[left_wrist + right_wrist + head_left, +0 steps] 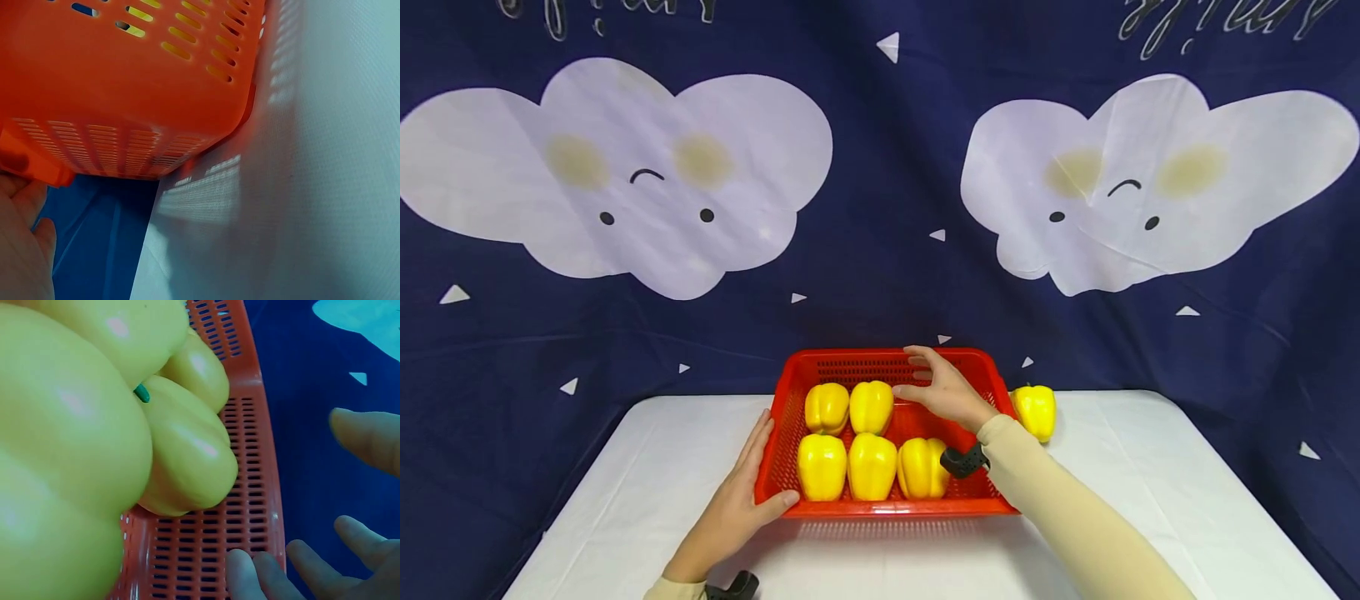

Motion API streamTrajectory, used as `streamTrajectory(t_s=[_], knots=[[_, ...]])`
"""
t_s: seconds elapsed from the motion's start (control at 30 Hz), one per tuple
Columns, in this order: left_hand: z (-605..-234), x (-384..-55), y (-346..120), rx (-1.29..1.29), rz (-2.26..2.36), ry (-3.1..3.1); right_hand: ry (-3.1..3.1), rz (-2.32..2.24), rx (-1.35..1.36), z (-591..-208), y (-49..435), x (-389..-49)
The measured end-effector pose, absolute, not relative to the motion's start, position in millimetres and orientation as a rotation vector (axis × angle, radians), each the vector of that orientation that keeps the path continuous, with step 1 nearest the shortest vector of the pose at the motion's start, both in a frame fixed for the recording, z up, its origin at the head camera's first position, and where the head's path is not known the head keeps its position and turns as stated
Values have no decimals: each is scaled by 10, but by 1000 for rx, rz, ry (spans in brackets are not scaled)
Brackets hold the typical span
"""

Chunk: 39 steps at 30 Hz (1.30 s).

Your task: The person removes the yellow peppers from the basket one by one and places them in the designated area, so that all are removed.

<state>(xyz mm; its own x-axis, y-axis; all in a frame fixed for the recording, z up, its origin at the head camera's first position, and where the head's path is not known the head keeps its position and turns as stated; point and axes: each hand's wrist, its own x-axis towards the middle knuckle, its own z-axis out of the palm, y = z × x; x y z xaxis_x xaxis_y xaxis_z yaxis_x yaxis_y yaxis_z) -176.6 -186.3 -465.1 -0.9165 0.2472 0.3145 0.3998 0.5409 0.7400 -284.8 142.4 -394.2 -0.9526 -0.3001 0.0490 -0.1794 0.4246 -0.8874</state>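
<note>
A red slotted basket stands on the white table with several yellow bell peppers in it, two in the back row and the others along the front. My left hand rests at the basket's left side, fingers straight along the wall and thumb at the front left corner. Over the basket's back part, my right hand is spread with nothing in it, its thumb near the rear bell pepper. In the right wrist view, its fingers are apart from the peppers.
Outside the basket, one more yellow bell pepper sits by the right wall, partly behind my right sleeve. A dark blue cloth with white clouds hangs behind the white table. Black straps are on both wrists.
</note>
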Motion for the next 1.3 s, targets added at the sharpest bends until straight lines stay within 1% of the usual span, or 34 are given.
streamTrajectory(t_s=[0.6, 0.97, 1.3], knots=[[-4628, -1742, -1866, -533, -1323, -2614, 2522, -1369, -352, -4067, 1148, -2983], [-4635, -1753, -1857, -545, -1330, -2601, 2579, -1245, -402, -4077, 1069, -3009], [-4638, -1755, -1851, -541, -1326, -2598, 2638, -1038, -494, -4077, 975, -2994]])
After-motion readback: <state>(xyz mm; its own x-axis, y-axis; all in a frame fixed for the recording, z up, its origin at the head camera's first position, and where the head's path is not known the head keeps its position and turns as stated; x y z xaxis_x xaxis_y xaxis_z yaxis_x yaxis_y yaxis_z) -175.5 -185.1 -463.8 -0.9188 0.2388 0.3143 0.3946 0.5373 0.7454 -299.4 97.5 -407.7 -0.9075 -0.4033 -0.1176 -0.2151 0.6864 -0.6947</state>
